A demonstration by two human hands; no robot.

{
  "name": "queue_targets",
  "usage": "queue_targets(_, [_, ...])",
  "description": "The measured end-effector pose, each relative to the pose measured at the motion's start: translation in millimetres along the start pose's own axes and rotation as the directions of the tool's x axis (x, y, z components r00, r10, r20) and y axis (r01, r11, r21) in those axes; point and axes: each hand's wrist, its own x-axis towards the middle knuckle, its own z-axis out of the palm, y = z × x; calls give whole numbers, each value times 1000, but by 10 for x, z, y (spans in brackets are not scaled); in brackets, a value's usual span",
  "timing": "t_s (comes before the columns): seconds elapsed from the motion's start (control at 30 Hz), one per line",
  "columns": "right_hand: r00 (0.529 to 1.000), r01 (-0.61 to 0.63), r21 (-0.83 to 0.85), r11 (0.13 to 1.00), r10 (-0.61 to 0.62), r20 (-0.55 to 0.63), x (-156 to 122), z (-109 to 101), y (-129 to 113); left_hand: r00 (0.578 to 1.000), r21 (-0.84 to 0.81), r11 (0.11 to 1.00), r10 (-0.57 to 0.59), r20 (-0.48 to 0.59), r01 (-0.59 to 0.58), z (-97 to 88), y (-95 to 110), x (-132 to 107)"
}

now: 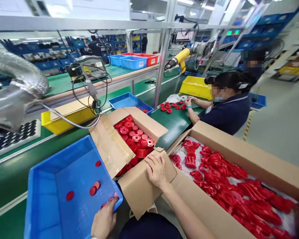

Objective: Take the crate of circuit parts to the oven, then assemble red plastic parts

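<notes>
My left hand (105,219) grips the near right corner of a blue plastic bin (46,199), fingers curled over its rim. A few red discs (94,188) lie on the bin's floor. My right hand (156,169) rests flat, fingers together, on the near flap of an open cardboard box (137,189). That box is full of red round plastic parts (136,139). It stands tilted between the blue bin and a larger box.
A large cardboard box (239,156) of red plastic parts (226,189) lies at my right. A seated co-worker (226,106) handles red parts (170,107) on the green bench. Yellow bins (64,119), blue bins (124,99), a silver duct (12,89) and cables stand behind.
</notes>
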Motion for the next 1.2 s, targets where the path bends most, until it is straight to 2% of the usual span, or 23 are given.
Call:
queue_targets(0.17, [1000, -9, 71, 997, 11, -25, -4, -54, -6, 997, 58, 996, -72, -6, 72, -164, -47, 128])
queue_targets(0.3, [999, -8, 85, 996, 12, -43, 15, -101, 1, 992, 38, 993, -117, 56, 115, -471, -9, 62])
queue_targets(0.33, [999, -6, 88, 996, 10, -40, 18, -111, 5, 991, -10, 991, -131, 37, 131, -581, 32, 23])
queue_targets(0.37, [999, -3, 92, 996, 7, -42, 18, -117, 10, 987, -81, 985, -157, -33, 154, -692, 92, -11])
queue_targets(0.4, [999, 1, 96, 995, 4, -50, 17, -118, 16, 969, -168, 973, -188, -157, 161, -795, 171, -31])
queue_targets(0.43, [998, 6, 100, 995, 0, -63, 14, -114, 22, 923, -246, 960, -209, -323, 131, -880, 267, -30])
queue_targets(0.47, [997, 11, 104, 995, -2, -78, 11, -105, 28, 839, -290, 955, -207, -504, 61, -939, 379, -1])
queue_targets(0.5, [996, 14, 108, 994, -3, -94, 6, -94, 33, 729, -285, 958, -176, -661, -27, -970, 501, 55])
queue_targets(0.53, [994, 18, 112, 994, -5, -110, 2, -81, 38, 621, -237, 965, -117, -775, -114, -971, 626, 134])
queue_targets(0.57, [992, 22, 114, 993, -8, -123, -3, -70, 43, 541, -170, 970, -52, -839, -172, -948, 749, 229])
queue_targets(0.6, [991, 29, 115, 993, -14, -133, -7, -60, 48, 494, -115, 975, -6, -869, -190, -906, 862, 329])
queue_targets(0.63, [990, 38, 115, 993, -21, -142, -11, -55, 53, 468, -82, 981, 10, -884, -175, -854, 962, 423])
queue_targets(0.77, [985, 61, 109, 992, -42, -168, -18, -69, 80, 424, -91, 995, -62, -904, -50, -672, 1207, 622])
queue_targets(0.87, [982, 69, 110, 992, -48, -180, -17, -96, 101, 384, -85, 995, -55, -922, -61, -598, 1319, 585])
queue_targets(0.93, [981, 71, 113, 991, -48, -189, -16, -106, 114, 337, -58, 996, -33, -941, -64, -538, 1399, 540])
queue_targets(1.0, [975, 77, 115, 990, -51, -216, -15, -99, 130, 293, 0, 992, 37, -955, -125, -448, 1463, 526])
queue_targets(1.03, [970, 84, 116, 990, -54, -237, -16, -88, 141, 285, 43, 983, 93, -954, -180, -390, 1480, 539])
queue_targets(1.1, [956, 102, 116, 988, -65, -286, -26, -54, 167, 313, 149, 946, 240, -919, -288, -257, 1471, 605])
queue_targets(1.2, [939, 122, 106, 987, -80, -334, -70, 15, 211, 411, 322, 875, 460, -787, -362, -61, 1386, 754])
